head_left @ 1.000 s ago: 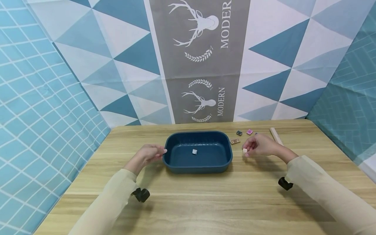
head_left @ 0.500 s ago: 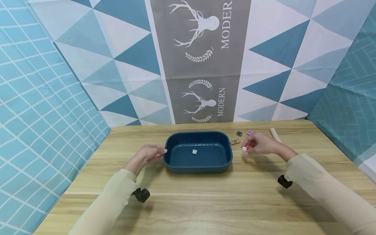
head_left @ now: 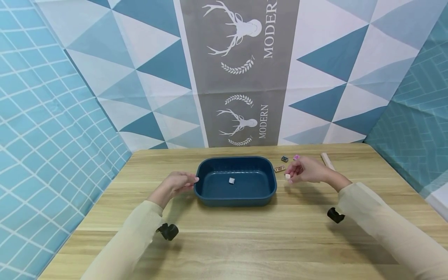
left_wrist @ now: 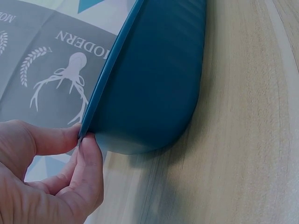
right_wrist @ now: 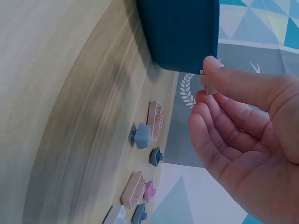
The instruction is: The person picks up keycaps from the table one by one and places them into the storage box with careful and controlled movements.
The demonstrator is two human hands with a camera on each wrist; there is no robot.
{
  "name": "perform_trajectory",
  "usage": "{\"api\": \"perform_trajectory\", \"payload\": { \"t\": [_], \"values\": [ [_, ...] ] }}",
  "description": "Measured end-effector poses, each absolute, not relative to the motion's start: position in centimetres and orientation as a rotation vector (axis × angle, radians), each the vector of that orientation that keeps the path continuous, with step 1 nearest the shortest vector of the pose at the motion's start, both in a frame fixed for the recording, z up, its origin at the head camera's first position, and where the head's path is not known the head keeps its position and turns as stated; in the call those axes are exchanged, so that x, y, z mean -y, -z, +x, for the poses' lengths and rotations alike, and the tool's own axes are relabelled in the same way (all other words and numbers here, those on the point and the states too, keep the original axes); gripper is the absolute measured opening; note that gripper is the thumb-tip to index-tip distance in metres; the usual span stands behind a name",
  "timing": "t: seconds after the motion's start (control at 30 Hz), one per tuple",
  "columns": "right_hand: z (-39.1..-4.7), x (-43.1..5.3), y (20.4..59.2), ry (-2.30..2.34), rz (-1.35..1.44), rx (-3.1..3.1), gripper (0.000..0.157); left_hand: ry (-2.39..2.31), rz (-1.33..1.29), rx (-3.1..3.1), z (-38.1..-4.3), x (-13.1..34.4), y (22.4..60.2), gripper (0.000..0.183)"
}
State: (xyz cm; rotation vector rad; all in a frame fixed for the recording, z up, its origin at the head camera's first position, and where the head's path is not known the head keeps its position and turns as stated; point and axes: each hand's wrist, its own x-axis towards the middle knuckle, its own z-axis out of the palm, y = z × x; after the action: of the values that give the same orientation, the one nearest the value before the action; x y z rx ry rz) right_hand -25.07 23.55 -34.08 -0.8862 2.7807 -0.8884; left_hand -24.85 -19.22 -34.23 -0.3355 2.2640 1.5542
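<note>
My left hand [head_left: 176, 182] pinches the left rim of a dark blue rectangular basin [head_left: 236, 202] between thumb and fingers. In the left wrist view the thumb lies over the rim and the fingers are against the outer wall [left_wrist: 154, 79]. A small white keycap [head_left: 231, 181] lies on the basin floor. To the right of the basin, my right hand [head_left: 308, 170] holds a small cream keycap [right_wrist: 209, 84] between thumb and fingertips, raised above the table.
Several loose keycaps lie right of the basin, among them a long tan one [right_wrist: 155, 120], a grey-blue one [right_wrist: 141, 136], a dark one [head_left: 284, 158] and a pink one [head_left: 296, 157]. A long pale bar [head_left: 327, 161] lies behind my right wrist. Patterned cloth [head_left: 241, 81] hangs behind the wooden table [head_left: 224, 241].
My right hand has shifted slightly left, nearer the basin, with the cream keycap in its fingers. The left hand and the basin stay in place.
</note>
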Motion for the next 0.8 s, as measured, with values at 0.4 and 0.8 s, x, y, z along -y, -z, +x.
{"api": "perform_trajectory", "payload": {
  "t": [0.4,0.8],
  "values": [
    [-25.1,-23.0,33.2,0.887,-0.857,-2.774,0.016,-1.567,-0.337,-2.258,-24.8,19.2,34.1,0.038],
    [-25.1,-22.5,32.4,0.916,-0.814,-2.738,0.019,-1.585,-0.32,-2.255,-24.6,19.1,34.2,0.038]
  ]
}}
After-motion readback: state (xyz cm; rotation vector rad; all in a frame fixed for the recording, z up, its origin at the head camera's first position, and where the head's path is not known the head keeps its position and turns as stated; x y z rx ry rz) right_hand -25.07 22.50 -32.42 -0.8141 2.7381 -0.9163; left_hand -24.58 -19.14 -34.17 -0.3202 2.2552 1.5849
